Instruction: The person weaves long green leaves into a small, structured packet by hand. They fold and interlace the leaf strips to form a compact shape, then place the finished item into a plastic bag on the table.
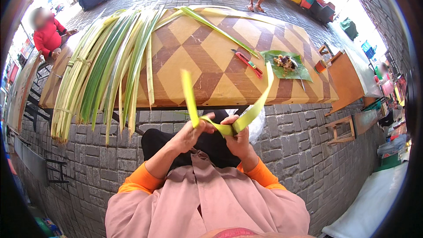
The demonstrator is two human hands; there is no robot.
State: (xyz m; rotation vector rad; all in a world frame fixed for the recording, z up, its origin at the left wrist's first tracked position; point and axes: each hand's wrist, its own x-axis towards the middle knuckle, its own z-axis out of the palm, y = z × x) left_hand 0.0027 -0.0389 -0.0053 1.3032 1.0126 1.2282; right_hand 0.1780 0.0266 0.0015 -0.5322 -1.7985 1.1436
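One pink garment (207, 202), two hands' fingers (201, 126) (237, 142) gripping one leaf strip (244, 120)

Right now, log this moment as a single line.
left hand: pinching yellow-green leaf strip | right hand: pinching same strip | strip: bent, ends upward | table: leaf bundle, red knife, food on green leaf

Left hand (190, 135) and right hand (238, 142) pinch a yellow-green palm-leaf strip (252, 119) — both ends sticking up. Patterned table (178, 79) ahead — leaf bundle (98, 70) left, red box cutter (248, 64) and food (287, 63) on banana leaf (282, 74) right.
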